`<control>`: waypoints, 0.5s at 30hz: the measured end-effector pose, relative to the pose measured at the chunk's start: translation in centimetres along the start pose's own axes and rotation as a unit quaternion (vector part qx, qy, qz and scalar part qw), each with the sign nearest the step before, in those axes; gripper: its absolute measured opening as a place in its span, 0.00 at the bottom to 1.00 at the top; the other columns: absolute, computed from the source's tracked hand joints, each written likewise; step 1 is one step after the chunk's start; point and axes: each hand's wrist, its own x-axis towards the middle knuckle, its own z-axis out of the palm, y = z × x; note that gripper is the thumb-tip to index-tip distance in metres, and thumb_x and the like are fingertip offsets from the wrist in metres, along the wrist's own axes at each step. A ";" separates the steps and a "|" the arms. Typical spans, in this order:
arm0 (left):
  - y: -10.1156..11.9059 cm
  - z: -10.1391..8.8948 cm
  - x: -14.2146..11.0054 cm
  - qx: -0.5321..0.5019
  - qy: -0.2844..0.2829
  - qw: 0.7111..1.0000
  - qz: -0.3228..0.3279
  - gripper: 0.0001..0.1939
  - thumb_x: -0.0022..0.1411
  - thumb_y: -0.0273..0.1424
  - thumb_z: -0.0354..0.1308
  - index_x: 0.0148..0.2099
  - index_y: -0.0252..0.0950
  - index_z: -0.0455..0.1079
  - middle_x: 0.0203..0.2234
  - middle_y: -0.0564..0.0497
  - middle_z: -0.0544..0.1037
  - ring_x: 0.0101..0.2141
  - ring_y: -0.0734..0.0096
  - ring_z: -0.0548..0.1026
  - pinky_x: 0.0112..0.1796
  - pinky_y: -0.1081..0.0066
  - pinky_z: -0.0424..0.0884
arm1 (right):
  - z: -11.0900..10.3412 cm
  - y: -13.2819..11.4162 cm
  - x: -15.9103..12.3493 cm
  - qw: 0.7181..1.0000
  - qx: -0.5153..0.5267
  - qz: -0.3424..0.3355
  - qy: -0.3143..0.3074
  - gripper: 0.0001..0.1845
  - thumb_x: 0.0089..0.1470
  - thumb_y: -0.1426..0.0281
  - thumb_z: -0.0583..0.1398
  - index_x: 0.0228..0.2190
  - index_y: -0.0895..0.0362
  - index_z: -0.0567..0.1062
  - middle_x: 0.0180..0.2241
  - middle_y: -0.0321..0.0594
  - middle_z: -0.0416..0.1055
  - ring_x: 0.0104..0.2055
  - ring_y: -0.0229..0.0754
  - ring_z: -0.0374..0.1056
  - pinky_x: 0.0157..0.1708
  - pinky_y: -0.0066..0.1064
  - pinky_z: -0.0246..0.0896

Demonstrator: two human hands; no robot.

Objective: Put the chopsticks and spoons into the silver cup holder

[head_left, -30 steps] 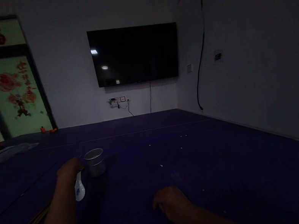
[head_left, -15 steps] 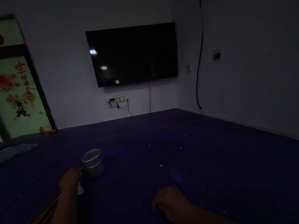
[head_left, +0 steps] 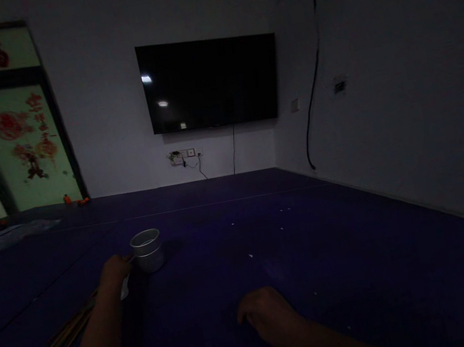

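My left hand (head_left: pixel 116 270) reaches forward with its fingers closed beside a silvery metal cup (head_left: pixel 149 255). The fingertips are at the cup's left side, but I cannot tell whether they touch it. A bundle of thin brown sticks (head_left: pixel 71 330) runs back from this hand and passes partly behind the forearm. Their upper ends are hidden in or under the hand. A small whitish piece (head_left: pixel 124 287) shows just below the hand, its kind unclear. My right hand (head_left: pixel 266 315) rests on the dark blue surface with fingers curled in, nothing visible in it.
The dark blue surface (head_left: pixel 206 232) carries several small white scraps (head_left: pixel 251 255). Clear plastic sheeting (head_left: pixel 9 236) and dark objects lie at the far left, small orange items (head_left: pixel 83 201) by the door. A television (head_left: pixel 211 81) hangs on the wall, and a black cable (head_left: pixel 311 88) runs down at right.
The view has shifted slightly. My left hand has moved a little to the right and forward, and the sticks have shifted along with it. My right hand has stayed in place.
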 end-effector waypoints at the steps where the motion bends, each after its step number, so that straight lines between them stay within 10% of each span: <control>1: 0.1 0.0 0.1 0.002 -0.005 1.000 -0.008 0.09 0.48 0.30 0.55 0.29 0.31 0.74 0.29 0.34 0.78 0.33 0.51 0.77 0.26 0.69 0.68 | -0.1 -0.1 0.0 1.000 0.002 0.002 -0.002 0.21 0.41 0.83 0.50 0.31 0.56 0.78 0.33 0.37 0.77 0.36 0.38 0.72 0.38 0.25 0.62; 15: 1.0 -1.7 -0.3 -0.029 -0.003 0.999 -0.023 0.09 0.46 0.33 0.56 0.23 0.32 0.73 0.29 0.37 0.78 0.34 0.52 0.76 0.29 0.69 0.69 | 0.0 0.0 0.0 1.000 0.007 -0.007 0.004 0.21 0.42 0.83 0.49 0.31 0.57 0.78 0.32 0.38 0.77 0.35 0.38 0.72 0.36 0.25 0.62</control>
